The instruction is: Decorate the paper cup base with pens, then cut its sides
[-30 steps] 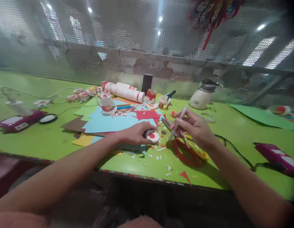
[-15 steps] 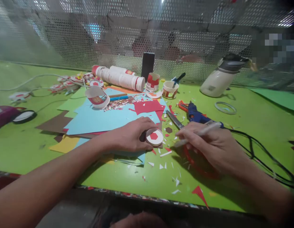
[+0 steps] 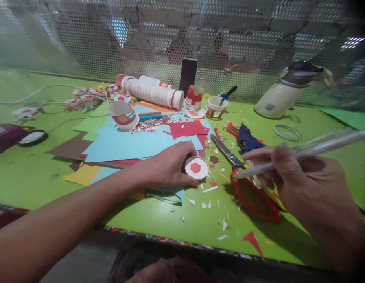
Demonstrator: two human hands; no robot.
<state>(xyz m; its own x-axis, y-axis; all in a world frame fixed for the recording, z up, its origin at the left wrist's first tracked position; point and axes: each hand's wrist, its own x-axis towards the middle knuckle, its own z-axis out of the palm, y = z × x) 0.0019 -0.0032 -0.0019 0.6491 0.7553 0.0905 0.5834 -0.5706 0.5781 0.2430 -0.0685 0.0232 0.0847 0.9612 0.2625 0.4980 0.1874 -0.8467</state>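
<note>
My left hand (image 3: 178,165) is closed around the side of a small round paper cup piece (image 3: 202,173), whose white face carries a red hexagon (image 3: 195,168). My right hand (image 3: 300,184) grips a pale, see-through pen (image 3: 327,147), its tip pointing left over the table. Below that hand lies a pair of scissors (image 3: 226,151) with red handles, blades toward the back. A brown hexagon (image 3: 213,159) and scattered paper scraps (image 3: 210,189) lie between the two hands.
Coloured paper sheets (image 3: 117,147) lie left of centre, with a cut cup (image 3: 123,116) on them. Stacked paper cups (image 3: 153,93), a phone (image 3: 188,76) and a bottle (image 3: 285,92) are behind. A blue glue gun (image 3: 247,137) lies beyond the scissors; perforated screen (image 3: 153,43) at the back.
My right hand has moved right, away from the cup piece, with the pen swung out and more of the scissors uncovered. My left hand keeps its hold; the whole view has shifted slightly.
</note>
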